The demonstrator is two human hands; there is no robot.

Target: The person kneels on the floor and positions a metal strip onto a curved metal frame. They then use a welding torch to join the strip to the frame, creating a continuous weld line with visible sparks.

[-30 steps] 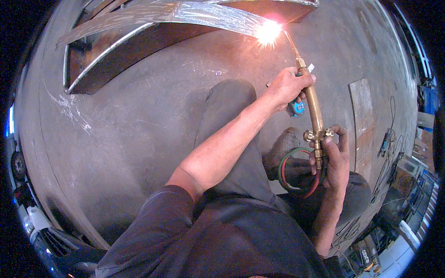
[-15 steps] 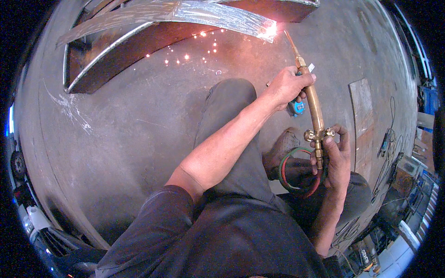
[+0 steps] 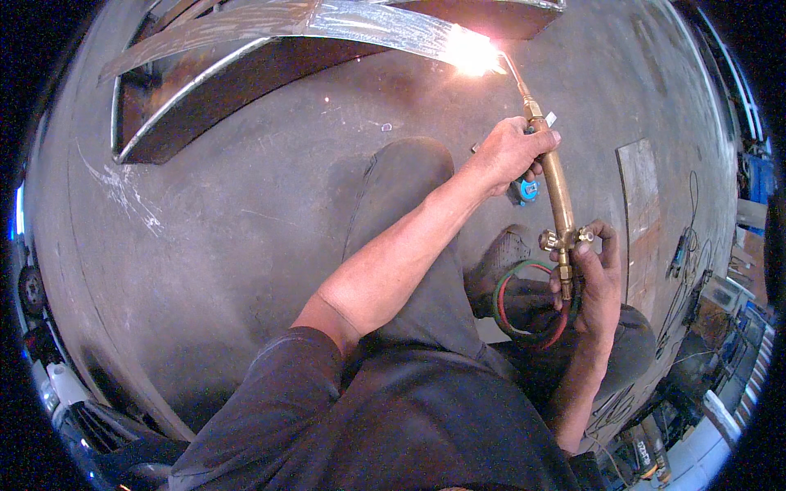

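Note:
My left hand point(image 3: 514, 153) is wrapped round the upper brass body of a gas torch point(image 3: 557, 190), just below its neck. At the torch's lower end, my right hand point(image 3: 596, 274) has its fingers closed about the valve knobs and hose fitting. The thin bent tip points up and left. A bright white-orange glare point(image 3: 477, 51) sits at the right end of a curved metal strip point(image 3: 372, 24) and hides that end. Red and green hoses point(image 3: 501, 307) loop down from the torch. The strip lies across a curved steel frame point(image 3: 209, 102).
A tape measure point(image 3: 526, 191) with a blue face lies on the floor beyond my left hand. To the right are a flat board point(image 3: 639, 209), cables point(image 3: 686, 237) and piled equipment. My bent knee point(image 3: 413, 164) rises below the frame.
The glare at the strip's end has grown larger and brighter, covering more of the metal. Most of the sparks scattered over the floor are gone. Both hands hold almost the same place.

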